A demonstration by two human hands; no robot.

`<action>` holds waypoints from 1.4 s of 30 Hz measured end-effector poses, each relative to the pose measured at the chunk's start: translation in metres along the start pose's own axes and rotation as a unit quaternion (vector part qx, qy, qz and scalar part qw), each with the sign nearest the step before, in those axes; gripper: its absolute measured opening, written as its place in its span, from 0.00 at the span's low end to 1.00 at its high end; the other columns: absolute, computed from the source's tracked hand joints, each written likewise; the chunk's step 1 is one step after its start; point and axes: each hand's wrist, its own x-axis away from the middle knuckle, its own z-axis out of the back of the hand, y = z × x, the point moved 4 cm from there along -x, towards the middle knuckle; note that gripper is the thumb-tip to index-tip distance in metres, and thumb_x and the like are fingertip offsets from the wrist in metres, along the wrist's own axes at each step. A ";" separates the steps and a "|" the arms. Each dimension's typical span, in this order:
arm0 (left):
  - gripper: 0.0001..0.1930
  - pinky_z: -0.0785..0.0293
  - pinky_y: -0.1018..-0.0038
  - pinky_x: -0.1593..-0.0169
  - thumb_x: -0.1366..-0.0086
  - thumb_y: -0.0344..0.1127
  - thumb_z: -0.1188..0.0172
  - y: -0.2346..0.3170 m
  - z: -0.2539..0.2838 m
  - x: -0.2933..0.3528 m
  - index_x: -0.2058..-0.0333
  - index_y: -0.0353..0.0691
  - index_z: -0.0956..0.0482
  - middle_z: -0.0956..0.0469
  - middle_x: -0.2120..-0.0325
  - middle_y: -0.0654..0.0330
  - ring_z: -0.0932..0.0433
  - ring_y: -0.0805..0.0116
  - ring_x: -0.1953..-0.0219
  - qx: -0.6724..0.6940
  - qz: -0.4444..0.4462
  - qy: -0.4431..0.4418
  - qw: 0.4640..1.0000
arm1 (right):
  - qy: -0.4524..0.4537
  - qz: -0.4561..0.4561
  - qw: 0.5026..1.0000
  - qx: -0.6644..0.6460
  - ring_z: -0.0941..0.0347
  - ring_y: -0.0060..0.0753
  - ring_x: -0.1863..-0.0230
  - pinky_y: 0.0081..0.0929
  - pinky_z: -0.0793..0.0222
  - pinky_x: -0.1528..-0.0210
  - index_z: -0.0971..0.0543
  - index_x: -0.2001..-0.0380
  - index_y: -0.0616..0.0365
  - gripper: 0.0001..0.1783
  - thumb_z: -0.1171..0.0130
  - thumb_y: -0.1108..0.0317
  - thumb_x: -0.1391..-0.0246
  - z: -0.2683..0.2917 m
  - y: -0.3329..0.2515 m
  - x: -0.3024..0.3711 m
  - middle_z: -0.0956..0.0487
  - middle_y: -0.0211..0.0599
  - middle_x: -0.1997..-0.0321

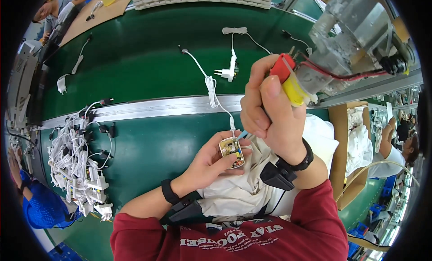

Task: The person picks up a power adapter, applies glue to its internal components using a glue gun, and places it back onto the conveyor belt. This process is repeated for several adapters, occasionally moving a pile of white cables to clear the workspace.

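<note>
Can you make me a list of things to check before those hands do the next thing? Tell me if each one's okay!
1. Board held: ok; the left grip has it.
2. Parts side showing: ok; it faces up toward the camera.
3. Board covered over: not ok; its parts are bare.
4. Cord clear of the pile: ok; it runs up from the board, away from the pile at left.
5. Tool held: ok; the right grip is around its red and yellow end.
6. Cord joined firmly inside: cannot tell; too small to see.
</note>
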 end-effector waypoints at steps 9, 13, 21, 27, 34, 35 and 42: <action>0.24 0.24 0.67 0.51 0.34 0.26 0.55 0.000 0.001 0.000 0.40 0.45 0.48 0.37 0.44 0.56 0.35 0.64 0.43 0.025 0.018 -0.021 0.999 | -0.031 0.025 0.991 0.126 0.52 0.13 0.92 0.16 0.56 0.90 0.41 0.69 0.53 0.20 0.54 0.47 0.41 0.000 0.004 -0.002 0.44 0.24 0.91; 0.25 0.24 0.68 0.51 0.34 0.27 0.55 0.001 0.000 -0.001 0.40 0.45 0.48 0.36 0.44 0.56 0.35 0.64 0.43 0.023 0.014 -0.027 0.999 | -0.038 0.033 0.989 0.139 0.52 0.13 0.92 0.16 0.56 0.90 0.40 0.67 0.53 0.20 0.55 0.47 0.40 0.004 0.004 -0.003 0.43 0.23 0.91; 0.24 0.24 0.68 0.52 0.33 0.27 0.55 -0.001 0.001 -0.002 0.40 0.44 0.47 0.35 0.45 0.55 0.34 0.64 0.43 0.035 0.025 -0.010 0.999 | -0.020 -0.004 1.000 0.013 0.45 0.09 0.81 0.13 0.51 0.81 0.34 0.65 0.61 0.12 0.47 0.63 0.43 0.002 -0.002 0.000 0.34 0.22 0.79; 0.22 0.23 0.68 0.52 0.34 0.26 0.58 0.005 0.014 -0.006 0.41 0.42 0.45 0.34 0.46 0.54 0.34 0.63 0.43 0.080 0.004 0.053 0.995 | -0.025 0.001 0.998 0.057 0.48 0.11 0.86 0.14 0.54 0.85 0.37 0.66 0.58 0.17 0.49 0.56 0.43 -0.004 -0.002 0.006 0.38 0.22 0.84; 0.21 0.22 0.68 0.54 0.34 0.26 0.59 0.011 0.012 -0.003 0.42 0.41 0.44 0.34 0.47 0.53 0.32 0.62 0.45 0.090 -0.028 0.041 0.995 | -0.048 -0.027 0.989 0.139 0.53 0.15 0.93 0.16 0.58 0.91 0.44 0.69 0.52 0.23 0.55 0.43 0.42 -0.013 -0.002 0.009 0.43 0.26 0.91; 0.21 0.22 0.68 0.54 0.34 0.26 0.59 0.011 0.013 -0.003 0.42 0.41 0.44 0.34 0.47 0.53 0.32 0.62 0.45 0.091 -0.029 0.042 0.995 | -0.041 -0.030 0.989 0.136 0.53 0.15 0.93 0.16 0.58 0.91 0.44 0.69 0.52 0.23 0.55 0.43 0.42 -0.014 -0.002 0.009 0.43 0.26 0.91; 0.21 0.23 0.67 0.53 0.34 0.28 0.59 0.010 0.013 -0.003 0.41 0.41 0.45 0.35 0.46 0.53 0.32 0.62 0.45 0.082 -0.024 0.040 0.996 | -0.062 -0.017 0.986 0.153 0.53 0.15 0.93 0.16 0.57 0.91 0.43 0.66 0.53 0.23 0.57 0.43 0.41 -0.010 -0.003 0.009 0.43 0.25 0.91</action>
